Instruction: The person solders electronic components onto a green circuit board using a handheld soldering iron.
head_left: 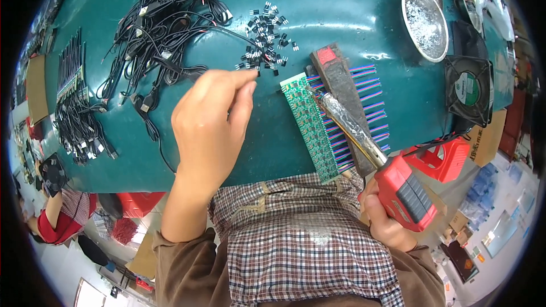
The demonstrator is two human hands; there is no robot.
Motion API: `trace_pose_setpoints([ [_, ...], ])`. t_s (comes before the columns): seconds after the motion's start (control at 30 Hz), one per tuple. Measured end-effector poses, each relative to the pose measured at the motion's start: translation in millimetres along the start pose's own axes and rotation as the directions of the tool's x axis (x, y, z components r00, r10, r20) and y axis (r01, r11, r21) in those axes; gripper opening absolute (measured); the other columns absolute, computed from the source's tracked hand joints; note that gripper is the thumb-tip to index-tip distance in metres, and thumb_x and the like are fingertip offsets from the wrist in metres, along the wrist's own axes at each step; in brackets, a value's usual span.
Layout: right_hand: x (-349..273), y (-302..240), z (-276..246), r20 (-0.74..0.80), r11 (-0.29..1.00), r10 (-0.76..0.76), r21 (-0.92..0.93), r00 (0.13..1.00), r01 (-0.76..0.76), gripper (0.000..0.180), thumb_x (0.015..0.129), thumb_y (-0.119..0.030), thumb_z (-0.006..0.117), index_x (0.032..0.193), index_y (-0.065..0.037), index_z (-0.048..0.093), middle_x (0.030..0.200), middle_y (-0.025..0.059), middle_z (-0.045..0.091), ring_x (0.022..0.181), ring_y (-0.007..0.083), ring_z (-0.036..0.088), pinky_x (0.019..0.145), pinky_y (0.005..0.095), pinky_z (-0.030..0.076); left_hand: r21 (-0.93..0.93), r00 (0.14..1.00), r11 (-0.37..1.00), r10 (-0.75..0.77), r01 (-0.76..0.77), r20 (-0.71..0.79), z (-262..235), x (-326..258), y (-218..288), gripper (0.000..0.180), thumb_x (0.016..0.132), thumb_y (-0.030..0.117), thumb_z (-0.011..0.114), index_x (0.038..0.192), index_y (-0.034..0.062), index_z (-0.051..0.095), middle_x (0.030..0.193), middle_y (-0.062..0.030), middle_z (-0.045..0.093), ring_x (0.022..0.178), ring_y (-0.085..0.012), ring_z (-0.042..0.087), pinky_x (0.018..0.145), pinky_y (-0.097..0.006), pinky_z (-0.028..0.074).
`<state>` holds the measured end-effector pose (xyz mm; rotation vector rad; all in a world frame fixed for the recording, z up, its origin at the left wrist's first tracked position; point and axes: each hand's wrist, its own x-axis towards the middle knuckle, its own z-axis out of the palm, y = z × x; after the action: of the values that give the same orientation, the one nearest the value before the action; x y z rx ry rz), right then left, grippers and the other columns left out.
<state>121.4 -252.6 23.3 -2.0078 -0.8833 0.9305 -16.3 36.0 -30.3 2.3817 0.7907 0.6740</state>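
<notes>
While the head view is looking down on a glossy dark-green worktop [333,3], the person's two bare hands are occupying its near half. The left hand [206,122] is hanging above the surface, palm down, with thumb and index fingertips drawn close together beside a loose heap of small black components with silvery legs [267,34]; whether these fingertips are pinching one of the pieces cannot be told. The right hand [388,228], near the front edge, is curling round the handle of a red-and-black soldering iron with a foil-wrapped barrel [406,193]. Its barrel is pointing up and leftward, the tip lying over the far part of a long green circuit-board panel [310,131]; contact between tip and panel cannot be made out.

The panel is lying aslant between the hands, with rows of thin blue, red and dark wires [369,95] extending from its right side. A dark, worn bar with a red patch [343,88] is resting across these wires, beside the panel. Left of the component heap, a tangled mass of black cables [165,28] is spreading over the worktop; farther left, a neater row of black cables [74,94] is lying. On the right, a round metal bowl [441,40] is holding silvery bits, and a square black fan [483,74] is standing just nearer.
</notes>
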Motion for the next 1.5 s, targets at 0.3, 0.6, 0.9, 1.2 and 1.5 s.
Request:
trace_pose_setpoints([
  [0.3,0,-2,1,-0.013,1.0,0.003,0.007,1.0,-0.003,0.026,0.075,-0.001,0.075,0.099,0.001,0.067,0.088,0.0154,0.067,0.073,0.0333,0.066,0.066,0.0391,0.053,-0.238,0.989,0.96,-0.138,0.148,0.062,-4,-10,24,0.011,0.084,-0.004,0.075,0.092,0.0025,0.072,0.086,-0.0075,0.07,0.069,-0.0145,0.07,0.059,-0.025,0.055],
  [0.6,-1,-2,2,-0.003,1.0,-0.015,0.004,1.0,0.015,0.028,0.073,0.0,0.076,0.098,0.0,0.066,0.086,0.0149,0.066,0.069,0.033,0.065,0.06,0.0396,0.051,-0.468,0.977,0.859,-0.205,0.208,0.058,15,-17,24,0.014,0.081,-0.007,0.073,0.092,0.0008,0.07,0.087,-0.0078,0.07,0.074,-0.014,0.072,0.064,-0.025,0.059],
  [0.9,2,-5,6,0.016,0.999,0.0,0.046,1.0,-0.001,0.031,0.073,-0.002,0.078,0.103,0.0,0.068,0.09,0.0149,0.067,0.072,0.0322,0.067,0.061,0.0382,0.053,-0.434,0.97,0.868,-0.225,0.242,0.092,18,-17,21,0.013,0.08,-0.007,0.074,0.091,0.0008,0.07,0.087,-0.008,0.071,0.073,-0.0145,0.073,0.065,-0.025,0.06],
  [1.2,9,-11,6,0.056,0.999,0.041,-0.024,0.998,-0.04,0.03,0.074,-0.003,0.079,0.102,0.0,0.069,0.096,0.0156,0.069,0.087,0.0358,0.071,0.077,0.0419,0.058,-0.449,0.965,0.855,-0.241,0.261,0.103,21,-15,19,0.014,0.079,-0.007,0.074,0.09,0.0006,0.071,0.085,-0.0077,0.071,0.073,-0.0138,0.072,0.064,-0.025,0.059],
  [1.5,15,-11,6,0.089,1.0,-0.009,0.008,0.996,0.008,0.029,0.074,0.0,0.077,0.102,0.001,0.068,0.092,0.0143,0.068,0.081,0.034,0.069,0.072,0.0409,0.057,-0.444,0.959,0.851,-0.264,0.282,0.102,22,-16,18,0.014,0.078,-0.006,0.075,0.089,0.0011,0.071,0.084,-0.007,0.071,0.072,-0.0138,0.073,0.063,-0.024,0.059],
])
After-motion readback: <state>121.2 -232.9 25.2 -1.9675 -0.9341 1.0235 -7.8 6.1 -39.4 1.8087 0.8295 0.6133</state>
